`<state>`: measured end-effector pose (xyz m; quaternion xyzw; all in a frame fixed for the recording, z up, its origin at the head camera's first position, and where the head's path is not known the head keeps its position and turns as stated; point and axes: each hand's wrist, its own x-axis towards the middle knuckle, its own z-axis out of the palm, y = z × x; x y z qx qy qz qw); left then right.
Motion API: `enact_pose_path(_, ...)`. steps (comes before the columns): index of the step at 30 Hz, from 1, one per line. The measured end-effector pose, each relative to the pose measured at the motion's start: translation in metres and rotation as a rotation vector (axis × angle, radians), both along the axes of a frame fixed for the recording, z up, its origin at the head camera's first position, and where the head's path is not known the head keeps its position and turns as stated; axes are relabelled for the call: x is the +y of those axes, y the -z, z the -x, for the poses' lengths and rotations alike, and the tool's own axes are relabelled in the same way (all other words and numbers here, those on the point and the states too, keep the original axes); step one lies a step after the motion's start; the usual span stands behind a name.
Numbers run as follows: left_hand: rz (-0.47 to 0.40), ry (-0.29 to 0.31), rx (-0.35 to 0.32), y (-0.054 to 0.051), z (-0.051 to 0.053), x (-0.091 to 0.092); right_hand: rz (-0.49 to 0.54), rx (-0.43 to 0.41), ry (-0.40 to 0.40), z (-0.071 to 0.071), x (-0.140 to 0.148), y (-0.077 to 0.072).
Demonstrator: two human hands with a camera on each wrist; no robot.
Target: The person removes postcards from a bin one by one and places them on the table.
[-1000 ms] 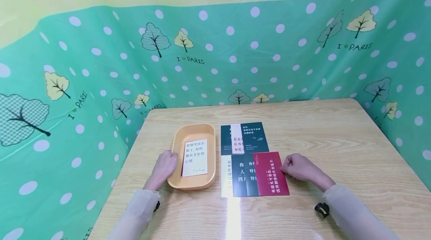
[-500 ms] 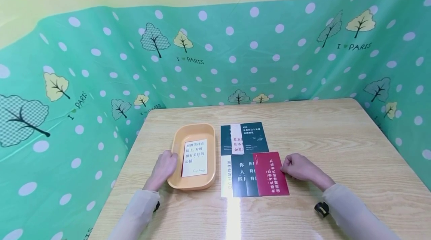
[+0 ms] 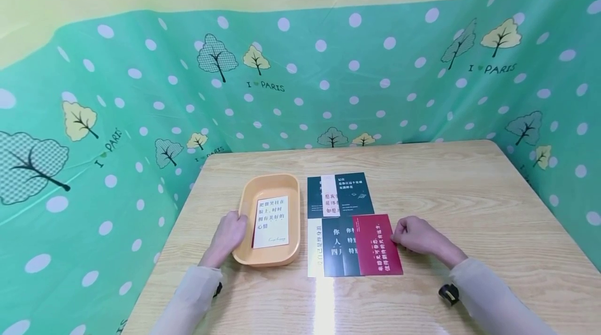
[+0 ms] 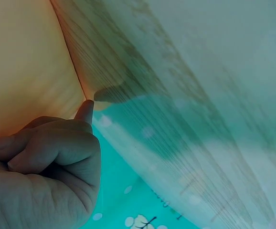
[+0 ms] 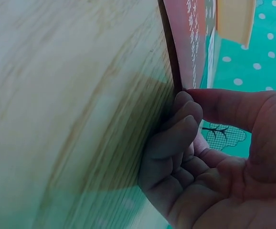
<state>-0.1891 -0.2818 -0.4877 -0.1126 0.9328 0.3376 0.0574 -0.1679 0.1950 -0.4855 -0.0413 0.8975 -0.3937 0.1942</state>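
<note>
My left hand (image 3: 230,235) grips the left rim of a peach plastic tray (image 3: 293,210); in the left wrist view its curled fingers (image 4: 57,143) lie against the tray wall (image 4: 28,62). Inside the tray lies a white card (image 3: 272,223) with printed writing, a dark red edge showing under it. My right hand (image 3: 418,236) pinches the right edge of a red card (image 3: 379,246) between thumb and forefinger, as the right wrist view also shows. That red card overlaps dark green cards (image 3: 333,251) and a white card (image 3: 315,254) in the near row.
Behind the near row, another row holds dark green cards (image 3: 355,196) with a pale pink card (image 3: 330,199) between them. The wooden table (image 3: 441,183) reaches back to a green dotted curtain (image 3: 328,79). Black bands (image 3: 449,293) show at the wrists.
The camera view shifts very slightly. Both hands, the tray and the cards otherwise keep their places.
</note>
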Motion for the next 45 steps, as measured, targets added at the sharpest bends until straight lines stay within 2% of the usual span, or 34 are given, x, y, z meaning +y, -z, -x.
enact_pose_path(13, -0.005, -0.004, -0.027, -0.0012, -0.0016, 0.0005, 0.003, 0.009, -0.017, 0.0004, 0.0037, 0.003)
enact_pose_path(27, -0.015, -0.016, -0.046, -0.0005, -0.0014, -0.0007, 0.027, 0.017, 0.018, -0.0028, 0.0034, 0.0058)
enact_pose_path(45, -0.01, -0.007, -0.05, -0.0016, 0.0002, -0.0011, 0.031, 0.027, 0.063, -0.0062, -0.0017, 0.0009)
